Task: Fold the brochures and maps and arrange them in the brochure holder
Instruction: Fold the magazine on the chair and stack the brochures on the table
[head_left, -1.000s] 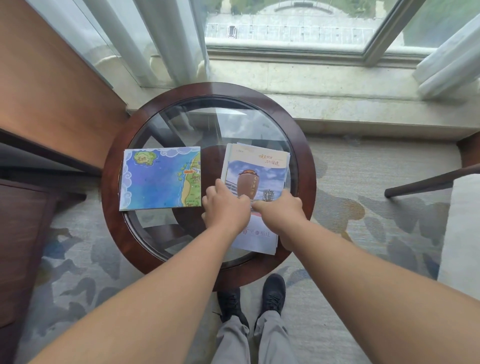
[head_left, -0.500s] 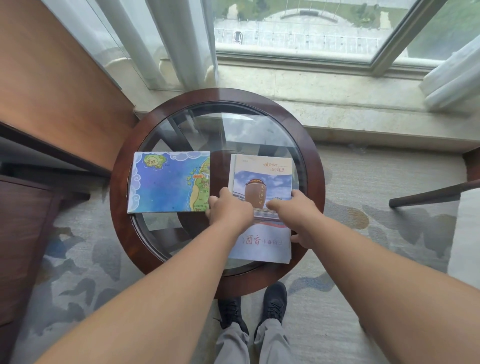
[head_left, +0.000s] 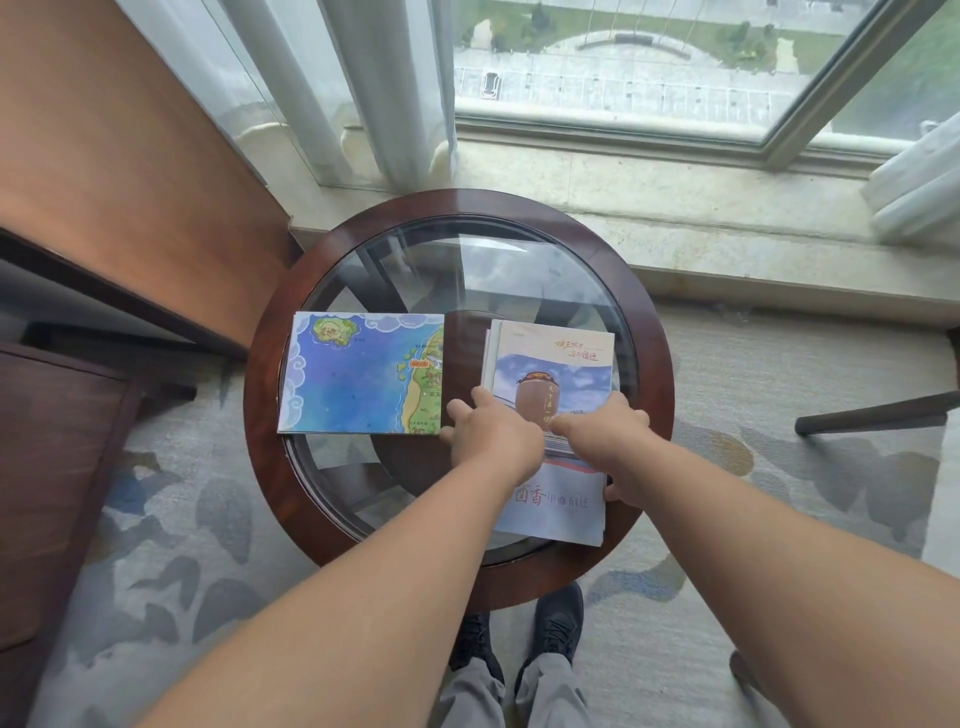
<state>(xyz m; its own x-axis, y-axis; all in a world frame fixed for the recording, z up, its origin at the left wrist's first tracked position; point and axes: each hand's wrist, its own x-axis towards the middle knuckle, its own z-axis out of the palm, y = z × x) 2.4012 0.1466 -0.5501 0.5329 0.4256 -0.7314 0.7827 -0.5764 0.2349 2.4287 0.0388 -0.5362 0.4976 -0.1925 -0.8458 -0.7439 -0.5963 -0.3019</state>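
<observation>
1 map (head_left: 363, 374), 1 brochure stack (head_left: 558, 358), 1 rnd table (head_left: 262, 415), 2 hands (L hand (head_left: 491, 439), R hand (head_left: 608, 441)).

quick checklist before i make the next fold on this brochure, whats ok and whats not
1. Both hands on the brochure: ok. The left hand is at its left edge, the right hand lies across its middle with the thumb at the right edge.
2. Left hand's grip: cannot tell, its fingers are hidden.
3. Layers squared up: not ok, page edges fan out at the far left corner.
4. Brochure supported: ok, it lies on the table, with its near end over the wooden rim.
5. Map out of the way: ok, flat to the left, apart from the brochure.
6. Brochure holder ready: cannot tell, it is not in view.
</observation>
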